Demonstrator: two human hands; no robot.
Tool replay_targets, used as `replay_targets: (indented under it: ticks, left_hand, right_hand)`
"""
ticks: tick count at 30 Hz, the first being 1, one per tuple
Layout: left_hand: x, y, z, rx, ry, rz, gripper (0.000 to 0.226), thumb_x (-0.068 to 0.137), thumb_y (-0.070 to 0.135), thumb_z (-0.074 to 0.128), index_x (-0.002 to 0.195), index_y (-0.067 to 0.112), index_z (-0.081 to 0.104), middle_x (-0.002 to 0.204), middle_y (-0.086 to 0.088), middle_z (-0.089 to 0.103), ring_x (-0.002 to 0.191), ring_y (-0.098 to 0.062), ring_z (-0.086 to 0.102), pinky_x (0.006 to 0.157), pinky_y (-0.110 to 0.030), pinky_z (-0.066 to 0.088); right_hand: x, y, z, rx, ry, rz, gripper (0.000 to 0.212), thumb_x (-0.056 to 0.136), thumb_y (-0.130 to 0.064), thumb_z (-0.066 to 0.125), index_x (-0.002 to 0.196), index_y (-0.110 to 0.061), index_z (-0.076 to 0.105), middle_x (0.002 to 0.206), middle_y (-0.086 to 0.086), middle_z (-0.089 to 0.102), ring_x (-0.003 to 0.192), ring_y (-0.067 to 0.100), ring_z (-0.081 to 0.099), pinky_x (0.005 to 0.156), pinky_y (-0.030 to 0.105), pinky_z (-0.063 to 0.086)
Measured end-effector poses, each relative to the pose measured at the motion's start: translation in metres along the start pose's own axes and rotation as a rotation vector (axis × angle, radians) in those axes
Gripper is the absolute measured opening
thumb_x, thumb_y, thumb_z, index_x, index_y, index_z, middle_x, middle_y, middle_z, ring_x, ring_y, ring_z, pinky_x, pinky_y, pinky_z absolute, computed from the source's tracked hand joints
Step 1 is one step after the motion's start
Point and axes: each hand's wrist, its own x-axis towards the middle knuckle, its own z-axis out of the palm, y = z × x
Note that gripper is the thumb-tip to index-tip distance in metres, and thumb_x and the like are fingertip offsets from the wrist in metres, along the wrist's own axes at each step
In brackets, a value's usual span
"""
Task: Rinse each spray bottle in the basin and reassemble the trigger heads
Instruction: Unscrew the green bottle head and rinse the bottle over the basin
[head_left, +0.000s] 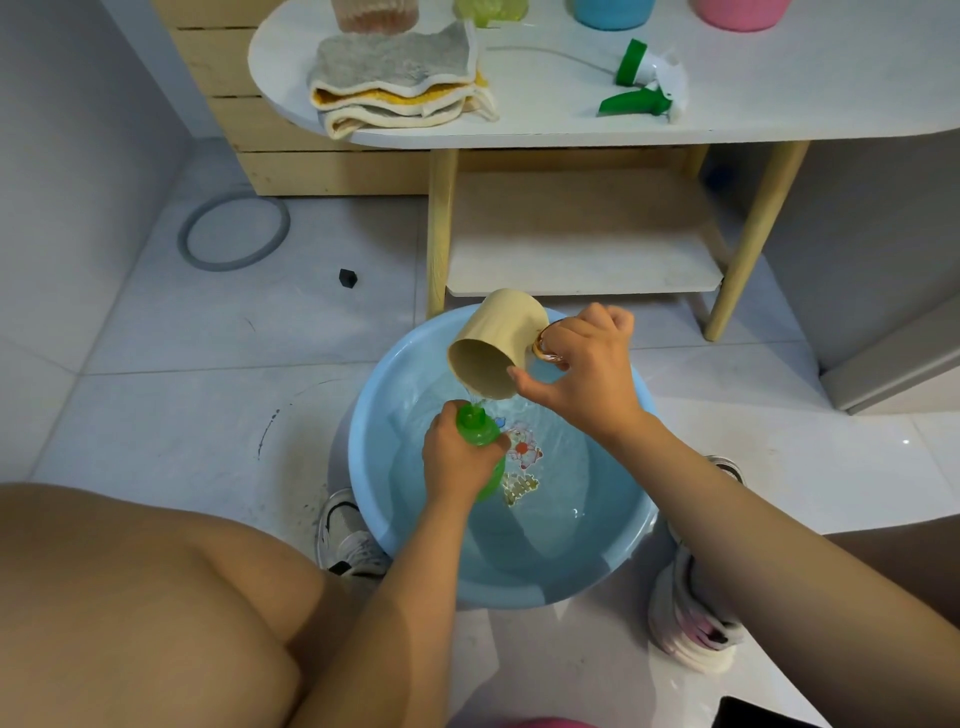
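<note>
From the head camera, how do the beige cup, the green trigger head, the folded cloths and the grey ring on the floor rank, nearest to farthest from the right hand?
1. Beige cup: held in the right hand, over the basin.
2. Green trigger head: on the table, up and right.
3. Grey ring and folded cloths: both far left; too close to call.

Bare arms, white sneakers

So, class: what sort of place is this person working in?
Probably a home bathroom or utility corner. A blue basin of water sits on a tiled floor, and a small table holds folded cloths and a trigger head.
</note>
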Motion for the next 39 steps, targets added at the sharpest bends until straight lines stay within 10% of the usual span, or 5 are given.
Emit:
replay_targets:
  ticks: [31,39]
  left_hand:
    - [0.002,-0.001,0.004,-0.010,0.035,0.012,0.049,0.064,0.030,0.081,0.104,0.016,0.056,0.099,-0.003,0.063,0.089,-0.022,0.060,0.076,-0.032,0.050]
    - [-0.003,-0.001,0.003,-0.030,0.035,0.064,0.042,0.063,0.026,0.081,0.095,0.023,0.055,0.095,0.002,0.059,0.090,-0.019,0.057,0.076,-0.029,0.047]
  right_hand:
    - [-0.003,-0.006,-0.001,-0.044,0.025,-0.226,0.036,0.070,-0.041,0.071,0.059,-0.010,0.056,0.061,-0.002,0.054,0.074,0.015,0.038,0.082,0.033,0.029]
    - [-0.011,0.009,0.002,-0.005,-0.044,0.179,0.047,0.069,-0.056,0.061,0.051,-0.014,0.050,0.051,-0.006,0.049,0.066,0.017,0.040,0.072,0.024,0.015]
